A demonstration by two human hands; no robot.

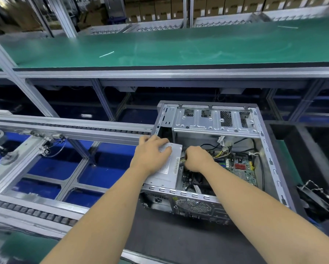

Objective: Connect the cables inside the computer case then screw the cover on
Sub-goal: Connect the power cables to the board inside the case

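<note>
An open computer case (272, 161) lies on its side on a dark mat, its interior facing up. My left hand (152, 153) rests flat on the grey power supply (165, 174) at the case's left side. My right hand (197, 159) reaches inside beside the power supply, its fingers curled round a bundle of yellow and black cables (219, 154) near where they leave the supply. The green motherboard (239, 169) shows to the right of that hand. Loose white connectors (225, 148) hang above it. No cover is visible.
A roller conveyor frame (45, 149) runs to the left of the case. A green bench top (159, 46) stretches across the back. Dark foam trays (308, 149) stand at the right, with a black part and wires (316, 197) lying near them.
</note>
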